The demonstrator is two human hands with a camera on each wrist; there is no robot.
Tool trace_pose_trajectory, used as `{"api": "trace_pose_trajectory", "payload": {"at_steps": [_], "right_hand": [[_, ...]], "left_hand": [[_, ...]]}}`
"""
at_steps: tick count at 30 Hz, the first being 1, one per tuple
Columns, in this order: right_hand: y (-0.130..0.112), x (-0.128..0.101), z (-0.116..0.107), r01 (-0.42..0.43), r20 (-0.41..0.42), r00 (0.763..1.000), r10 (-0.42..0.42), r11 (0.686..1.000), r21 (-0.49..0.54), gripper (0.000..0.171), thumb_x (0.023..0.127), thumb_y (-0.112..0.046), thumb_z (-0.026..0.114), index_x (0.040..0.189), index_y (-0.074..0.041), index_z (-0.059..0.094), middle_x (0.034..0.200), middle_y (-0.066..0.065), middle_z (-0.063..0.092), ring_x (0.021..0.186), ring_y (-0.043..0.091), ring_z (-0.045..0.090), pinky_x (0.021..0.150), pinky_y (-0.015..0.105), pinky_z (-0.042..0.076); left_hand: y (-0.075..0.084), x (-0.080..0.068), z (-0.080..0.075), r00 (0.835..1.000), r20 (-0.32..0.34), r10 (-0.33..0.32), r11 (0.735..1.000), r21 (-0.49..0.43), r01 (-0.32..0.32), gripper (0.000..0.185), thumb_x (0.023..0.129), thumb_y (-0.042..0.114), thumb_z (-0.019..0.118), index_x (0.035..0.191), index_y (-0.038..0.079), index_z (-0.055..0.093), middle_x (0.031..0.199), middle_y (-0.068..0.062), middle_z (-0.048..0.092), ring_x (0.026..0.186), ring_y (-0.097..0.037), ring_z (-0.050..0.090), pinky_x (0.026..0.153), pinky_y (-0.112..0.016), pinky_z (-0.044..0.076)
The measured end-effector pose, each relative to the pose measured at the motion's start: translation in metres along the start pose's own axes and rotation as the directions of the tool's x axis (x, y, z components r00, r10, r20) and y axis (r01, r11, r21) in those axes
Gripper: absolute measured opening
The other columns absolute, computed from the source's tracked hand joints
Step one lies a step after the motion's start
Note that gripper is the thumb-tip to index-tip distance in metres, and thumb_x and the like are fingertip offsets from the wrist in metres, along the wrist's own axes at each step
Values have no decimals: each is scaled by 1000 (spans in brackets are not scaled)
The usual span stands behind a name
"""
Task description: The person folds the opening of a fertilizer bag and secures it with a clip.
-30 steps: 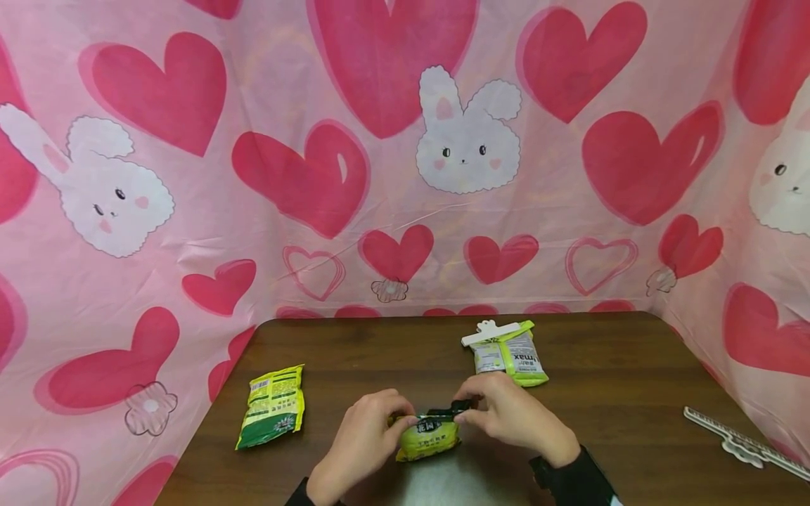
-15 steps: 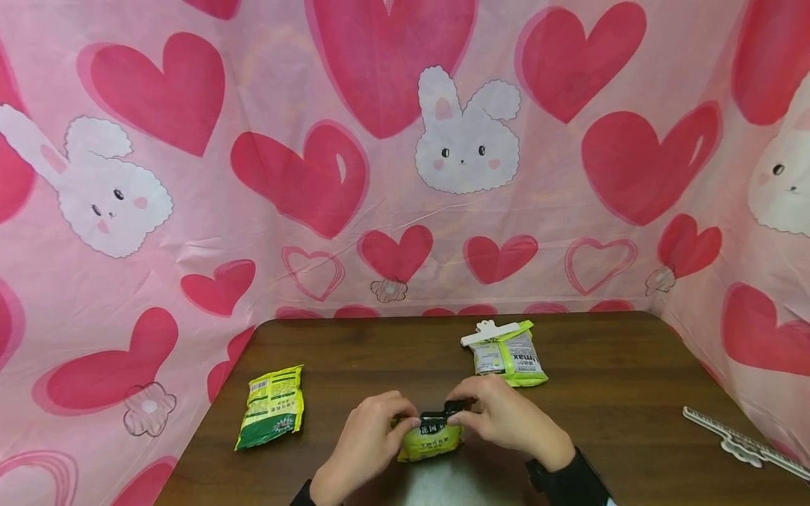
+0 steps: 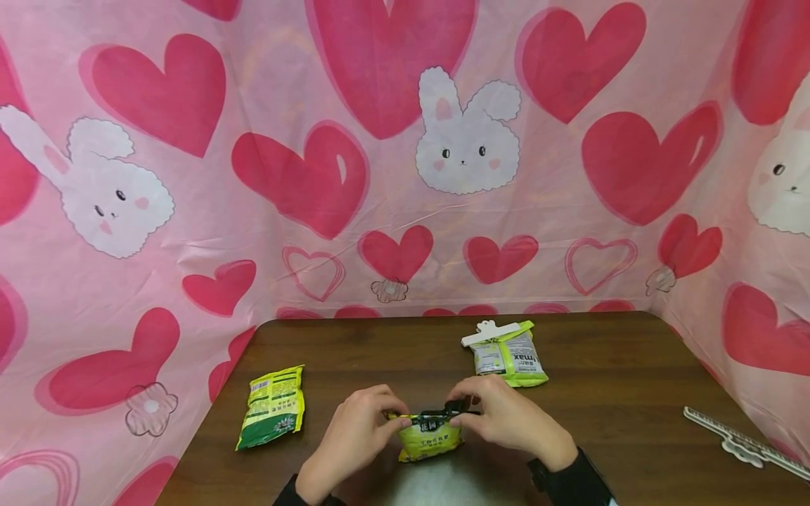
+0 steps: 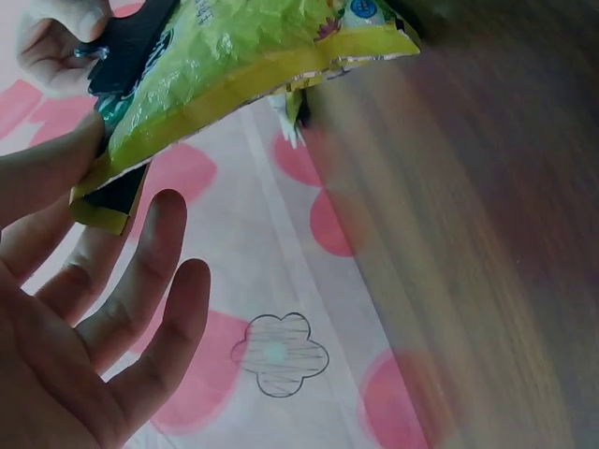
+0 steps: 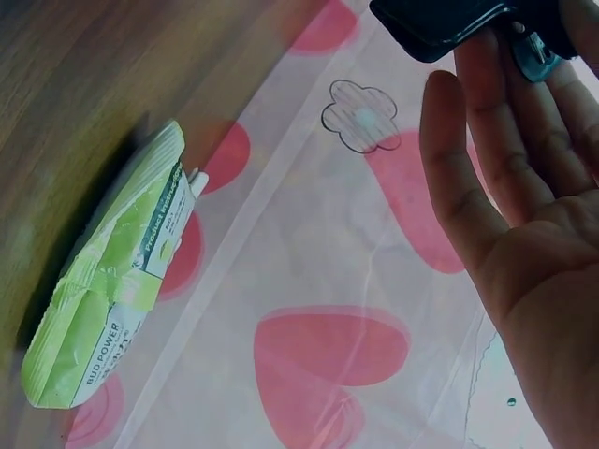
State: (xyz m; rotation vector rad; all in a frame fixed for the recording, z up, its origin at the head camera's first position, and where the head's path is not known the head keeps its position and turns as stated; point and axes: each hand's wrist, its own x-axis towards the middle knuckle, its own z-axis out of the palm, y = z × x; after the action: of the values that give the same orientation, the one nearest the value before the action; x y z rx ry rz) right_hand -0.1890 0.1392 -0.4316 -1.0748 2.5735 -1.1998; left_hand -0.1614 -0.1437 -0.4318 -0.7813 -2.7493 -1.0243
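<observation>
A small yellow-green packet [image 3: 430, 443] stands near the table's front with its top edge folded over. My left hand [image 3: 351, 436] pinches the left end of that fold between thumb and forefinger. In the left wrist view, the other fingers of this hand [image 4: 122, 318] spread away from the packet [image 4: 234, 70]. A black clip [image 4: 131, 42] sits across the folded top. My right hand [image 3: 512, 425] grips the clip near the right end of the fold. The right wrist view shows part of the clip [image 5: 445, 23] at the fingertips, with the packet out of sight.
A yellow and green packet [image 3: 273, 407] lies at the left. Behind the right hand is a grey and lime packet [image 3: 509, 358] with a white clip [image 3: 490, 334] on its top. A long pale clip [image 3: 747, 443] lies near the right edge of the table [image 3: 607, 393].
My left hand has slid slightly left along the fold, showing more of the packet's top edge. The right hand with the clip has shifted slightly left since a second ago.
</observation>
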Motion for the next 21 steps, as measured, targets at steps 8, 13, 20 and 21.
{"api": "trace_pose_trajectory", "payload": {"at_steps": [8, 13, 20, 21], "right_hand": [[2, 0, 0, 42, -10, 999, -42, 998, 42, 12, 95, -16, 82, 105, -16, 77, 99, -12, 73, 90, 4, 67, 76, 29, 58], [4, 0, 1, 51, -19, 999, -49, 997, 60, 11, 96, -18, 81, 106, -16, 77, 99, -8, 74, 89, 5, 68, 75, 28, 57], [8, 0, 6, 66, -46, 997, -63, 995, 75, 10, 96, -20, 81, 105, -17, 78, 98, -5, 75, 88, 5, 68, 72, 28, 56], [8, 0, 7, 69, -47, 997, -65, 994, 82, 10, 96, -19, 81, 105, -17, 78, 98, -6, 75, 87, 5, 68, 71, 28, 56]], "left_hand": [[1, -1, 4, 999, -32, 33, 999, -12, -33, 8, 92, 17, 84, 90, 24, 81, 83, 20, 62, 71, 2, 56, 62, -24, 47], [1, -1, 6, 998, -50, 46, 999, -5, -47, 9, 91, 15, 84, 89, 23, 81, 82, 20, 62, 72, 3, 57, 62, -24, 48], [2, -2, 8, 994, -71, 78, 997, 1, -78, 9, 91, 14, 85, 88, 22, 81, 82, 20, 63, 72, 4, 57, 61, -23, 47], [2, -2, 8, 994, -71, 79, 997, -1, -80, 9, 91, 14, 85, 88, 22, 81, 82, 20, 63, 72, 4, 57, 61, -23, 47]]}}
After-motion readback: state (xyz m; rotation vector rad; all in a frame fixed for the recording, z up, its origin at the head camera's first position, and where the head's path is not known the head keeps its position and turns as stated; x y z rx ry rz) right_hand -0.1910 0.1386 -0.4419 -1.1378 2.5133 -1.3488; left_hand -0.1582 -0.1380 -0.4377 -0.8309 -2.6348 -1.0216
